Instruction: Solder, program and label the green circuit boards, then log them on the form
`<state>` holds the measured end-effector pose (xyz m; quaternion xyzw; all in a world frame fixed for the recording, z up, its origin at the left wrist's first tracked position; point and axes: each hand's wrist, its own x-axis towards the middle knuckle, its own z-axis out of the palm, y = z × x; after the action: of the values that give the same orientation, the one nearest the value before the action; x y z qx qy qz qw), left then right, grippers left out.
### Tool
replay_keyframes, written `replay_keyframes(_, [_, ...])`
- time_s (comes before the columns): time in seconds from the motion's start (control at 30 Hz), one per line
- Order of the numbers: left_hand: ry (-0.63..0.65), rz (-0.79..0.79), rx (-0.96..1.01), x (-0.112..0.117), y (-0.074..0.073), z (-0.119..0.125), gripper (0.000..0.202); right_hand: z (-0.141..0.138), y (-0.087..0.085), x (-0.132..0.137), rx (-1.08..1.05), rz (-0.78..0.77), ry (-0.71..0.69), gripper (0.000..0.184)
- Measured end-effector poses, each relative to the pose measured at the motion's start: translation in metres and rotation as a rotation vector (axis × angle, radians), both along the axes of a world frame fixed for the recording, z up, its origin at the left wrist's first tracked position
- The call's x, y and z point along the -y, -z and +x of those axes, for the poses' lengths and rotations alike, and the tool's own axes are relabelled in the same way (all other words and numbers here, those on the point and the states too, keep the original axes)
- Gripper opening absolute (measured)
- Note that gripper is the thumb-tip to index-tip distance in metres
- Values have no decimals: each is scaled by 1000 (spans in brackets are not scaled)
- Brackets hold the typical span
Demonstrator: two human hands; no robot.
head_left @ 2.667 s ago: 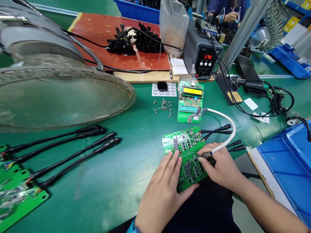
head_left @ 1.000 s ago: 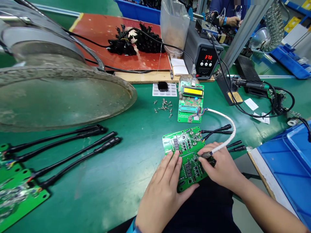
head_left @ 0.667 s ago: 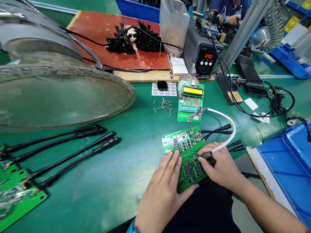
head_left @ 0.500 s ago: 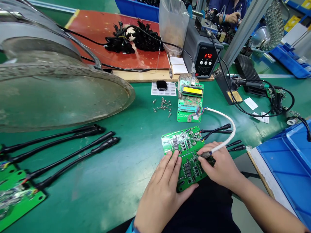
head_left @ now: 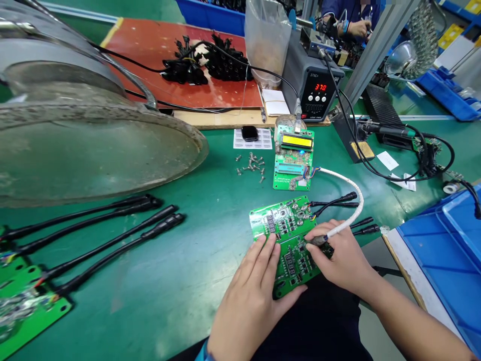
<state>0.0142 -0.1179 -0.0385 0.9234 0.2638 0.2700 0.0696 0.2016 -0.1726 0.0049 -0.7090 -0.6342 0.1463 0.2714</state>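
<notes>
circuit board (head_left: 296, 263) is seen at the near edge of the table (head_left: 180, 281), partly over the lap, and is pinned by the left hand (head_left: 250, 296), laid open and flat on it. a probe (head_left: 318, 240) on a white cable is pinched in the closed right hand (head_left: 345, 260), tip on the board. the work is judged midway: contact made, probe not lifted. a 2nd board (head_left: 280, 220) is touching behind, the lit programmer (head_left: 295, 160) beyond.

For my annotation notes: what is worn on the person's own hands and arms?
The left hand and right hand are bare: no gloves, no visible rings. A blue cuff shows at the left wrist; the right forearm has no sleeve in view.
</notes>
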Motion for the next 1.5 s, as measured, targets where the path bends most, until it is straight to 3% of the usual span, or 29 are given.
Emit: replay_keyframes(1.5, [8,-2,-3,0,-1,1,62,0,1,-2,29,7,-5,9])
